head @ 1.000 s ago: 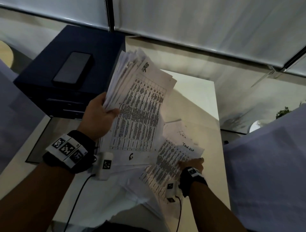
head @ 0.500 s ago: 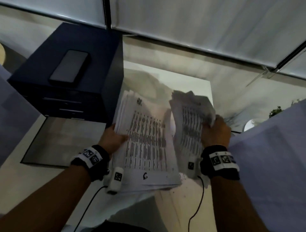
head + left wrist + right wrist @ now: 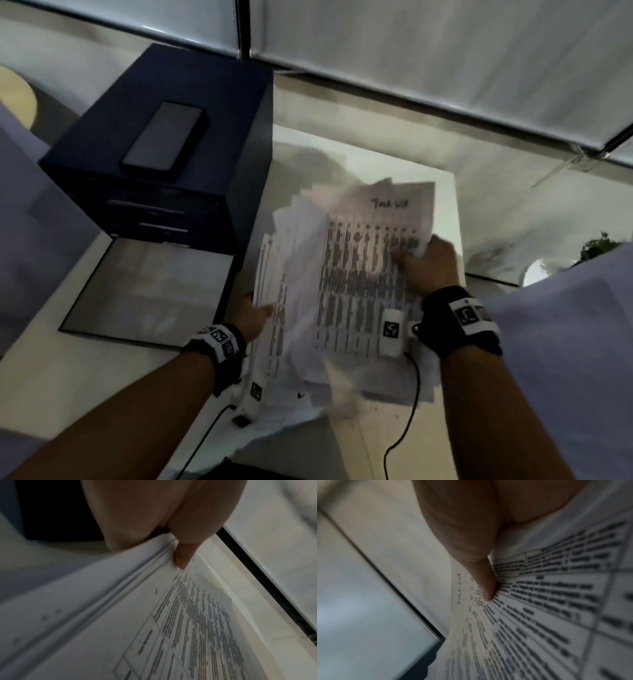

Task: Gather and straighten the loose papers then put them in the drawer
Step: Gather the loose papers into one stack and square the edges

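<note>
Papers from two separate bundles now overlap as one ragged stack above the white desk; half a second ago the right hand's sheaf was apart from the left's, and a second ago part of it lay on the desk under that hand. The left hand pinches the stack's edge at 9 o'clock, thumb on top as the left wrist view shows. The right hand grips the 3 o'clock edge, its thumb pressed on the printed top sheet, the one with handwriting at its head. The sheets are fanned and skewed, corners poking out at 12 and 6 o'clock, so gathering looks nearly done but straightening has not begun; a few pale sheets at 6 o'clock may be loose, though blur hides that. At 10 o'clock stands the dark drawer unit with a phone on top, and its lowest drawer is pulled out, ready to take the stack. Tapping the edges square on the desk is probably next.
</note>
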